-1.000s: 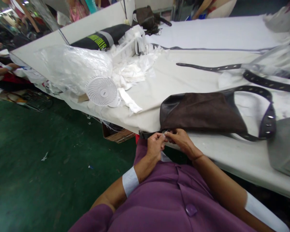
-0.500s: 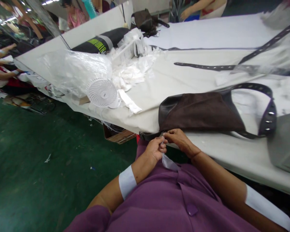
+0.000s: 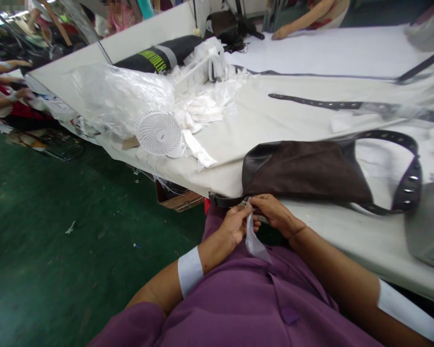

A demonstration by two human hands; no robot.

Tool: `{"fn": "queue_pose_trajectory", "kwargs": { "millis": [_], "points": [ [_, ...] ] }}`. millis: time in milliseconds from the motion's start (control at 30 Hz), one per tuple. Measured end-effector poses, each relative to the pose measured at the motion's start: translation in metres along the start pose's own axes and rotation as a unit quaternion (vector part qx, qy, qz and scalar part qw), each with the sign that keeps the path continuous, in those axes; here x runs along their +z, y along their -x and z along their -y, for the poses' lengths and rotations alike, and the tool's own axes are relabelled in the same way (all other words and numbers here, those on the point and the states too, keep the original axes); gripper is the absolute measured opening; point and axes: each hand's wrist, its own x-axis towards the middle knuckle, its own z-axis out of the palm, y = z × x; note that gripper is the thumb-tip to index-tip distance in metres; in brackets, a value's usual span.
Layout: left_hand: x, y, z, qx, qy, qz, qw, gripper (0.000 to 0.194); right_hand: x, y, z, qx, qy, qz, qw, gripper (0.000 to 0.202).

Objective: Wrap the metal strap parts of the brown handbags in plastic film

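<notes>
A dark brown handbag (image 3: 307, 168) with black trim lies along the table's near edge. Its black strap end (image 3: 224, 200) sticks out past the edge, toward my hands. My left hand (image 3: 235, 224) is closed in a pinch beside the strap, at small metal hardware. From between my fingers a clear plastic strip (image 3: 253, 238) hangs down in front of my purple top. My right hand (image 3: 275, 213) pinches the upper end of that plastic, close against the left fingertips. The fingers partly cover the hardware.
A white fan (image 3: 159, 134) and crumpled plastic bags (image 3: 126, 94) stand at the left of the table (image 3: 238, 115). A studded strap (image 3: 311, 101) lies behind the handbag. A grey box-like object (image 3: 428, 226) is at right. Across the table, a person's hand (image 3: 282, 33) rests on white sheeting.
The plastic strip hangs more visibly between my hands, and my left fingers have opened out slightly. Across the table, the other person's hand has come down onto the white sheeting.
</notes>
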Motion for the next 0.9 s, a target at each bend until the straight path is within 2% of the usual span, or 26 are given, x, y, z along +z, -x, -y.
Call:
{"fn": "queue_pose_trajectory", "kwargs": {
  "millis": [100,167,267,367,433,567,667,900],
  "points": [
    [-0.009,0.002,0.005,0.005,-0.034,-0.036,0.999,0.034,-0.006,-0.001,0.007,0.078,-0.053,-0.017,0.995,0.014],
    [-0.013,0.001,0.006,0.009,-0.009,-0.040,0.999,0.042,-0.011,-0.002,0.010,0.095,-0.047,0.012,0.994,0.015],
    [-0.013,-0.001,0.003,0.005,0.062,0.009,0.998,0.052,-0.019,-0.002,0.011,0.111,-0.035,0.074,0.991,0.019],
    [-0.009,0.000,0.000,-0.007,0.100,0.069,0.993,0.045,-0.024,-0.002,0.010,0.131,-0.022,0.084,0.988,0.022],
    [-0.007,0.002,-0.001,-0.002,0.105,0.079,0.991,0.038,-0.025,-0.001,0.009,0.129,-0.005,0.082,0.988,0.023],
    [-0.004,0.005,-0.001,0.038,0.079,0.029,0.996,0.026,-0.025,-0.001,0.007,0.103,0.020,0.093,0.990,0.022],
    [-0.004,0.003,0.001,0.071,0.050,0.017,0.996,0.021,-0.027,-0.001,0.004,0.103,0.011,0.105,0.989,0.022],
    [0.000,-0.007,0.009,0.190,-0.031,-0.044,0.980,0.031,-0.028,-0.005,-0.003,0.158,-0.138,0.154,0.966,0.014]
  ]
}}
